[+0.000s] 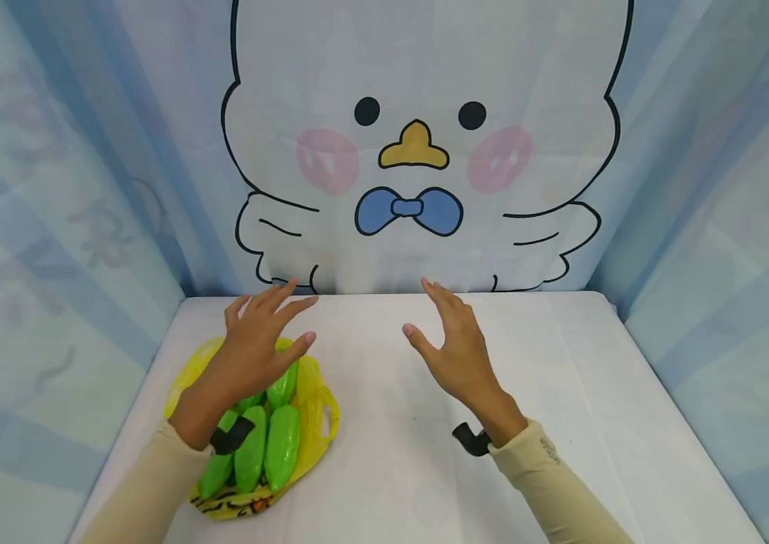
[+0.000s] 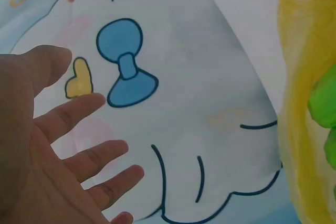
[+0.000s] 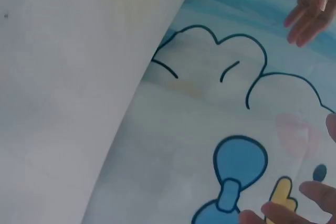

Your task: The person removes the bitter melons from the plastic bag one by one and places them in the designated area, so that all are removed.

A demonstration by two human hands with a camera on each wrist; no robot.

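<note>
My left hand (image 1: 248, 359) hovers with spread fingers above a yellow plastic bag (image 1: 319, 446) on the left of the table. Several green, elongated, cucumber-like pieces (image 1: 282, 447) lie on the bag; my left hand and wrist hide part of them. To the right, my right hand (image 1: 459, 347) is raised over the white tabletop, fingers apart and holding nothing. In the left wrist view, the left hand (image 2: 63, 145) has an empty palm, with the bag (image 2: 296, 129) off to the side. Only fingertips of the right hand (image 3: 283, 211) appear at the lower right of its wrist view.
A white cloth covers the table (image 1: 412, 453). Behind its far edge hangs a curtain (image 1: 418, 249) printed with a white cartoon bird wearing a blue bow tie. Pale blue curtains (image 1: 31, 264) also enclose both sides. Each wrist carries a black strap (image 1: 471, 440).
</note>
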